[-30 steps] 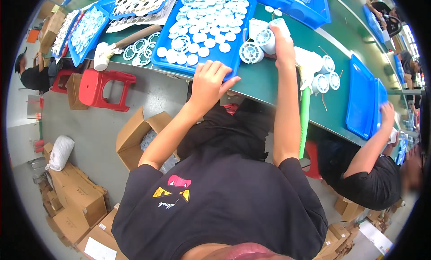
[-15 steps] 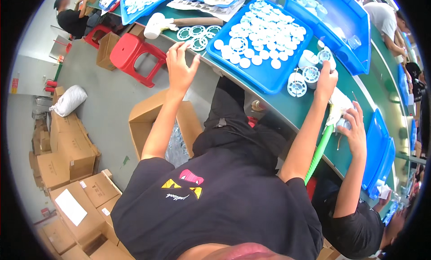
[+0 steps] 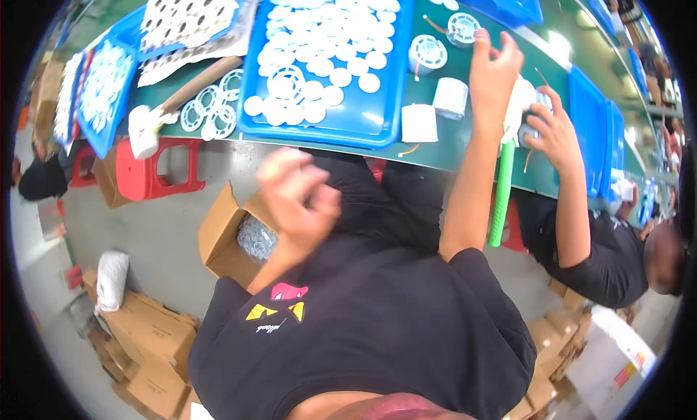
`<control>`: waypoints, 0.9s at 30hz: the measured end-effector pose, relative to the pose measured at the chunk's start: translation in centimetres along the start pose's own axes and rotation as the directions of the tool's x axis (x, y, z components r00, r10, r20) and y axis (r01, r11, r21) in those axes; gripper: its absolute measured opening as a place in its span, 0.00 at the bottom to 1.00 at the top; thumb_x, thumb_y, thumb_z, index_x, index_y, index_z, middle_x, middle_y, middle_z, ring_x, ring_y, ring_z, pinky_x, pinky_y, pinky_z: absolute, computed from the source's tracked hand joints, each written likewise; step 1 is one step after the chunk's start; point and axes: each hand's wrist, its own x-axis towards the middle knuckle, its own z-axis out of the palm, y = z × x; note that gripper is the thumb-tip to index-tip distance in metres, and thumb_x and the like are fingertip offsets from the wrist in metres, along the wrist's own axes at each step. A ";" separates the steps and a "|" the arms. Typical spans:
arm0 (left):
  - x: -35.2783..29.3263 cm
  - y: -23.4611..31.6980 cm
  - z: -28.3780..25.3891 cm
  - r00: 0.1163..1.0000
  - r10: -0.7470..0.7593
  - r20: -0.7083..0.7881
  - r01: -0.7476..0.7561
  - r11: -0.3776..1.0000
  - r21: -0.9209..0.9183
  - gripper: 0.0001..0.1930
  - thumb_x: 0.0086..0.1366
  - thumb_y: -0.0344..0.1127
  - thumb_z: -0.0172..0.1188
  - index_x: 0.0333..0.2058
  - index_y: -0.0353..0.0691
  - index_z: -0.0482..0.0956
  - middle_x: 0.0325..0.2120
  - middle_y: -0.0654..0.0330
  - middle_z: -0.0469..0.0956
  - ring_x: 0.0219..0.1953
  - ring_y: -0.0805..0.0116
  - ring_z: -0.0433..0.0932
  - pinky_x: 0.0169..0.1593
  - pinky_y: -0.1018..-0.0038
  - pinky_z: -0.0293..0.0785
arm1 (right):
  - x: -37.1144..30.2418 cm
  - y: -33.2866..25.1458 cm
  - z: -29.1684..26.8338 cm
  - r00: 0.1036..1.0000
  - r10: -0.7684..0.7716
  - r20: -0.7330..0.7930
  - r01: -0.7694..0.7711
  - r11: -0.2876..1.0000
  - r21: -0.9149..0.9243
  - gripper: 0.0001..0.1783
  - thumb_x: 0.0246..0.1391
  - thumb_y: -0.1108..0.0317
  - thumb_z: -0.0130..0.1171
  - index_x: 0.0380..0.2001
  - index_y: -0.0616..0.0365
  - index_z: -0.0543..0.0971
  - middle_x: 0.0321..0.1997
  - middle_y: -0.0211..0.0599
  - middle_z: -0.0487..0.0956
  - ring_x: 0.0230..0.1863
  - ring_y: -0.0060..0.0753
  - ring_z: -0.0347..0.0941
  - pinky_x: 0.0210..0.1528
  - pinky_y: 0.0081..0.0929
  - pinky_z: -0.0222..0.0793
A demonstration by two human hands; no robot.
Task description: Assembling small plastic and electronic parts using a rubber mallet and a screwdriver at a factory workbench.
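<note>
Loosened since half a second ago, from a tight cluster into a spread of white cylinders (image 3: 428, 55) on the green table (image 3: 449, 140). Brought nearer the body too, in the case of the left hand (image 3: 298, 195), to over the lap. Blurred there, loosely curled, with a gap at the thumb and no object visible in hold. At the right hand (image 3: 497, 75), bent, parted fingers beside the rim of the far cylinder (image 3: 459, 31); whether touching or grasping, impossible to tell.

Probably light, stiff, smooth and a little slippery; best taken round the side wall, thumb opposite fingers, not by the thin wire leads (image 3: 409, 151), likely the fragile part.

Farther out, a blue tray (image 3: 348, 119) of white discs (image 3: 341, 76) to the left, and a co-worker's hand (image 3: 557, 137) to the right.

On the cylinders, no legible marking. On the black shirt (image 3: 392, 325), pale script below a pink and yellow motif (image 3: 283, 304); on the cartons (image 3: 156, 333), print too small to read.
</note>
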 end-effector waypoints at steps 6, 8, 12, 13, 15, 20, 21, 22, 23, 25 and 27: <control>5.6 1.6 6.4 0.870 0.083 0.487 -0.027 0.992 -0.121 0.25 0.59 0.35 0.74 0.55 0.44 0.80 0.58 0.50 0.74 0.60 0.47 0.72 0.61 0.55 0.68 | -7.1 1.8 -6.9 0.926 -0.076 0.370 0.037 0.993 0.112 0.23 0.61 0.70 0.63 0.60 0.59 0.77 0.67 0.47 0.73 0.53 0.43 0.79 0.54 0.34 0.76; 7.3 1.8 8.6 0.744 0.154 0.651 -0.078 0.986 -0.144 0.28 0.58 0.35 0.74 0.58 0.46 0.79 0.59 0.51 0.74 0.58 0.48 0.73 0.62 0.54 0.69 | -9.0 2.8 -6.1 0.885 -0.277 0.374 0.261 0.961 0.094 0.26 0.59 0.70 0.66 0.61 0.58 0.77 0.63 0.44 0.75 0.48 0.41 0.80 0.49 0.37 0.78; 7.5 2.3 11.1 0.715 0.155 0.682 -0.076 0.987 -0.145 0.26 0.59 0.33 0.73 0.57 0.45 0.78 0.54 0.52 0.74 0.46 0.54 0.79 0.50 0.59 0.77 | -8.9 2.1 -5.3 0.976 -0.004 0.218 -0.031 0.988 0.154 0.23 0.57 0.67 0.67 0.55 0.63 0.79 0.49 0.48 0.79 0.38 0.40 0.80 0.41 0.38 0.78; 7.5 2.6 11.3 0.751 0.201 0.629 -0.148 0.980 -0.136 0.23 0.61 0.32 0.71 0.55 0.43 0.78 0.53 0.51 0.74 0.39 0.55 0.81 0.44 0.60 0.79 | -8.6 2.2 -5.5 0.988 -0.003 0.156 -0.018 0.991 0.132 0.19 0.58 0.68 0.66 0.51 0.65 0.81 0.45 0.49 0.81 0.36 0.41 0.80 0.40 0.38 0.78; 7.6 3.1 12.1 0.771 0.153 0.618 -0.119 0.988 -0.096 0.21 0.63 0.32 0.70 0.55 0.43 0.78 0.52 0.51 0.75 0.39 0.53 0.82 0.44 0.60 0.79 | -8.0 3.0 -6.0 0.984 0.049 0.172 -0.075 0.986 0.152 0.17 0.60 0.64 0.65 0.46 0.66 0.84 0.42 0.54 0.83 0.38 0.47 0.81 0.41 0.40 0.77; 8.0 1.8 14.3 0.808 -0.014 0.590 0.106 0.987 -0.122 0.11 0.72 0.33 0.60 0.48 0.35 0.81 0.39 0.46 0.84 0.43 0.46 0.84 0.47 0.60 0.79 | -7.3 1.6 -9.6 0.975 -0.043 0.217 0.084 0.979 -0.186 0.25 0.61 0.55 0.67 0.54 0.64 0.82 0.52 0.56 0.81 0.49 0.58 0.81 0.53 0.44 0.78; 7.9 1.6 14.2 0.812 -0.028 0.582 0.097 0.991 -0.087 0.12 0.72 0.34 0.60 0.49 0.36 0.81 0.40 0.47 0.84 0.42 0.48 0.84 0.47 0.61 0.79 | -7.7 1.8 -11.2 0.980 -0.069 0.186 0.105 0.976 -0.189 0.28 0.62 0.55 0.67 0.58 0.63 0.79 0.55 0.55 0.78 0.51 0.58 0.79 0.53 0.46 0.77; 8.0 2.1 14.1 0.816 -0.041 0.577 0.089 0.994 -0.056 0.13 0.73 0.35 0.61 0.51 0.36 0.81 0.41 0.48 0.83 0.41 0.50 0.84 0.47 0.62 0.79 | -8.6 3.1 -12.6 0.980 -0.095 0.175 0.148 0.934 -0.324 0.29 0.62 0.55 0.67 0.59 0.62 0.78 0.54 0.53 0.76 0.51 0.58 0.78 0.53 0.47 0.77; 7.6 3.1 13.7 0.838 -0.165 0.521 0.191 0.982 0.003 0.15 0.71 0.36 0.63 0.53 0.37 0.80 0.43 0.51 0.83 0.41 0.56 0.83 0.48 0.63 0.78 | -9.8 4.8 -13.5 0.978 -0.120 0.169 0.185 0.872 -0.453 0.29 0.61 0.54 0.68 0.60 0.61 0.77 0.53 0.52 0.75 0.51 0.58 0.77 0.52 0.49 0.77; 7.5 4.9 12.9 0.985 0.017 0.174 -0.019 1.000 0.008 0.17 0.68 0.35 0.67 0.52 0.34 0.79 0.46 0.48 0.80 0.43 0.50 0.81 0.49 0.58 0.77 | -12.0 7.6 -15.2 0.961 -0.018 0.276 0.154 0.862 -0.482 0.32 0.62 0.58 0.67 0.66 0.58 0.72 0.49 0.51 0.74 0.49 0.56 0.76 0.50 0.49 0.77; 6.1 8.4 10.0 0.973 -0.141 0.184 0.162 0.981 -0.106 0.19 0.66 0.29 0.67 0.54 0.33 0.78 0.47 0.50 0.78 0.44 0.57 0.77 0.51 0.62 0.76 | -12.5 9.1 -15.8 0.947 0.001 0.320 0.155 0.874 -0.460 0.32 0.63 0.64 0.65 0.68 0.57 0.70 0.46 0.51 0.74 0.48 0.56 0.76 0.50 0.47 0.77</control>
